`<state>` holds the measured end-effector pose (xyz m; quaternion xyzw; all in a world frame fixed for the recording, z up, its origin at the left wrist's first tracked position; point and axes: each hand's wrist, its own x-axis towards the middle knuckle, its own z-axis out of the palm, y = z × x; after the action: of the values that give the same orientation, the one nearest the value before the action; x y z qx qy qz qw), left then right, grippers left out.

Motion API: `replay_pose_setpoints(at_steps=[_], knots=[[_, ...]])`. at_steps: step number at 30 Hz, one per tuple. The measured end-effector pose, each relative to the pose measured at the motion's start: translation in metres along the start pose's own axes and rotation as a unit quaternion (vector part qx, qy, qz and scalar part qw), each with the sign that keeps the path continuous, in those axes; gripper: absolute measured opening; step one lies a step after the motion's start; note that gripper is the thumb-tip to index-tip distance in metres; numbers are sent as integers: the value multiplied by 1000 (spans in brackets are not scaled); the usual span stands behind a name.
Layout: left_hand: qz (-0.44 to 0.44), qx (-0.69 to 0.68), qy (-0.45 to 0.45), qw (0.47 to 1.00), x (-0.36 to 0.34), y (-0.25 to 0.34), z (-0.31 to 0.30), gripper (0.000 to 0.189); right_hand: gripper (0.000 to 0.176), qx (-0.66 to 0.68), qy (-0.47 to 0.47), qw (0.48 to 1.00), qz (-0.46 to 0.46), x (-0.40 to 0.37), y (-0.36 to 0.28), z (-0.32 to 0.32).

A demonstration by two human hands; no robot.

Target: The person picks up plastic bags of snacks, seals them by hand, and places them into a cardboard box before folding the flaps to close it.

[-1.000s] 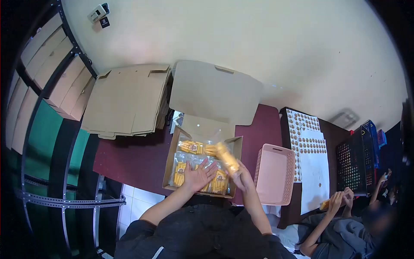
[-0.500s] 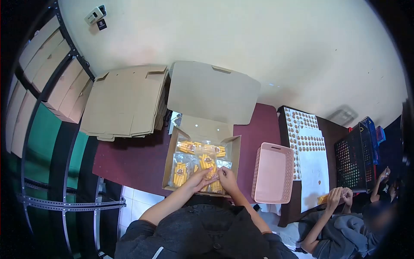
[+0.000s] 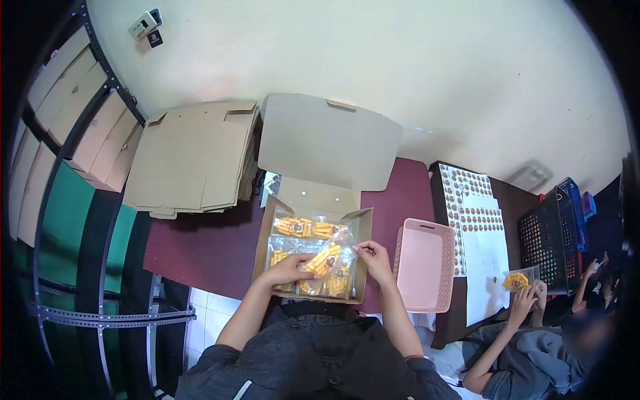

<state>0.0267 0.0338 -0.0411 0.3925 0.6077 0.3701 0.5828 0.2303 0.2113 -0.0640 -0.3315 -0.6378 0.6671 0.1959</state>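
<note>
An open cardboard box (image 3: 257,267) in front of me holds several clear plastic bags of yellow stick-shaped pieces, with round stickers on them. Above these, a tilted bag of yellow sticks (image 3: 325,259) is between my hands. My left hand (image 3: 290,271) grips its lower left side, thumb over the plastic. At the right wall of the box, my right hand (image 3: 375,260) has its fingers pinched together at the bag's clear upper end. The box lid (image 3: 330,143) leans back against the wall.
Flattened cardboard boxes (image 3: 190,160) are stacked at the left of the maroon table (image 3: 200,247). A pink basket (image 3: 425,267) stands right of the box. Sticker sheets (image 3: 481,220) lie on the dark table, where a co-worker's hands (image 3: 527,300) hold another bag (image 3: 519,280).
The bag between my hands has turned, its clear end now toward the right. My right hand has moved right and up, my left slightly left. The co-worker's bag is now raised into view.
</note>
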Motion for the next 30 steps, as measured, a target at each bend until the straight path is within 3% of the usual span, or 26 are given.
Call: replay_pose_setpoints(at_steps=[2, 4, 5, 7, 8, 11, 13, 15, 17, 19, 21, 25, 28, 30], knots=[[20, -43, 49, 998, -7, 11, -9, 67, 27, -39, -10, 999, 15, 1, 5, 1], [95, -146, 177, 969, -5, 2, -9, 55, 23, 88, 15, 996, -20, -4, 0, 11], [94, -147, 178, 968, -2, -1, -11, 55, 23, 87, 14, 996, -19, -6, -3, 16], [64, -276, 326, 902, 2, -5, -14, 42, 22, 130, -1, 991, -22, -9, -7, 23], [85, -310, 334, 886, 4, -12, -14, 25, 23, 90, -25, 995, -19, -6, 2, 23], [16, -236, 352, 906, 2, -11, -17, 18, 24, 39, -63, 997, 17, -7, 5, 26], [22, -206, 376, 903, 0, -7, -13, 17, 22, 47, -54, 997, 19, -10, 2, 29], [16, -145, 330, 932, -5, -4, -10, 18, 19, 25, -52, 996, 61, -12, -1, 28], [35, -126, 324, 937, -4, -7, -5, 17, 20, 17, -40, 998, 48, -13, 4, 29], [91, -106, 348, 927, 7, -22, -3, 18, 20, 9, -27, 999, 31, -12, 5, 31], [80, -108, 352, 926, 13, -32, -3, 18, 22, -36, 44, 998, -14, -13, 6, 33], [131, -46, 382, 914, 15, -27, 3, 19, 23, -9, 124, 992, -9, -10, 13, 39], [76, -107, 342, 931, 16, -21, 10, 21, 26, 20, 172, 985, 0, -9, 15, 41], [75, -142, 341, 926, 18, -13, 17, 21, 27, -37, 241, 968, -60, -6, 17, 42]])
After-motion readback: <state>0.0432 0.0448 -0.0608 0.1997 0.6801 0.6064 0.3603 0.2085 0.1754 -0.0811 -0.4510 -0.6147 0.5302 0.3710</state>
